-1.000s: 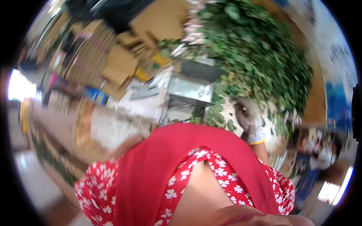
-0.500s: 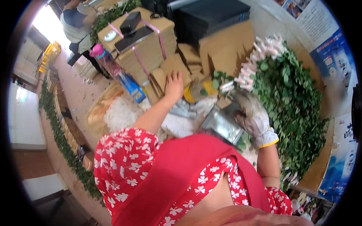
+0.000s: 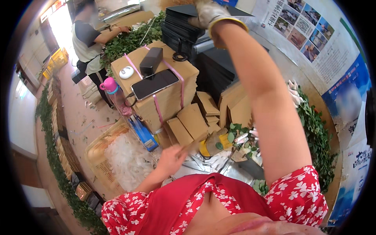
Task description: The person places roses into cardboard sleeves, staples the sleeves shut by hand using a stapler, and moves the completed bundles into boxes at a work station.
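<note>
My left hand (image 3: 171, 159), bare, is low in front of my apron. Its fingers are closed on a thin brown piece of cardboard (image 3: 192, 146), seen nearly edge-on. Folded cardboard pieces (image 3: 192, 123) lie just beyond it. My right arm stretches far forward, and my right hand (image 3: 213, 16), in a whitish work glove, reaches the top of a stack of black sheets (image 3: 176, 33). Its thumb and fingers look spread, though the upper frame edge cuts some off. A yellow-and-grey tape dispenser (image 3: 214, 144) sits on the bench near the cardboard.
A cardboard bundle (image 3: 172, 107) carries a phone (image 3: 155, 84), a black case (image 3: 151, 61) and a white device (image 3: 126, 72). Beside it stands a pink bottle (image 3: 111, 88). A basket (image 3: 98, 150) holds white netting. Leafy stems (image 3: 315, 121) lie right; another person (image 3: 84, 39) works far left.
My right hand has left the metal surface and reached up to the black stack. My left hand has drawn back from the cardboard pieces toward me, with a thin piece in its fingers.
</note>
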`<move>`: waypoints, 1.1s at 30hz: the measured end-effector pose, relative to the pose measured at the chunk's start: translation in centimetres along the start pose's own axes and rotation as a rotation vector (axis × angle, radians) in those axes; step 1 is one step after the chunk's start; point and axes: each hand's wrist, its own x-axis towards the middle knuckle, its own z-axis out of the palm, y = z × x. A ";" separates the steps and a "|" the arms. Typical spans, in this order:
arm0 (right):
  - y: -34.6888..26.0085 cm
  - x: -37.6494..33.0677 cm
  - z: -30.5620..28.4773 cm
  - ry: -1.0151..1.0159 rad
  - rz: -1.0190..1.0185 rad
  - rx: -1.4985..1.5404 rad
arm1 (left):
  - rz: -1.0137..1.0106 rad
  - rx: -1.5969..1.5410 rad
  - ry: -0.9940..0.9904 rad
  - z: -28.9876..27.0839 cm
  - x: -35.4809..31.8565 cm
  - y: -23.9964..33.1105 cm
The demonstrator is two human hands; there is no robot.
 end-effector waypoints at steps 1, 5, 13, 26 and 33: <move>0.6 0.2 1.9 -0.217 0.035 -0.192 | -0.023 0.056 -0.172 -0.5 -0.8 -0.2; -5.5 -2.0 -3.1 -0.409 0.096 -0.178 | -0.147 -0.087 -0.635 -0.7 -4.6 -3.9; -0.8 -24.0 -31.8 0.499 0.011 -0.487 | -0.291 -0.277 -0.643 4.6 -2.6 -4.4; -20.4 -47.0 -33.6 -0.815 1.230 0.548 | 0.541 -0.205 -1.069 13.9 4.6 11.6; -14.3 -59.7 -24.4 -0.413 1.601 0.992 | -0.161 -0.475 -1.283 25.7 0.6 -0.6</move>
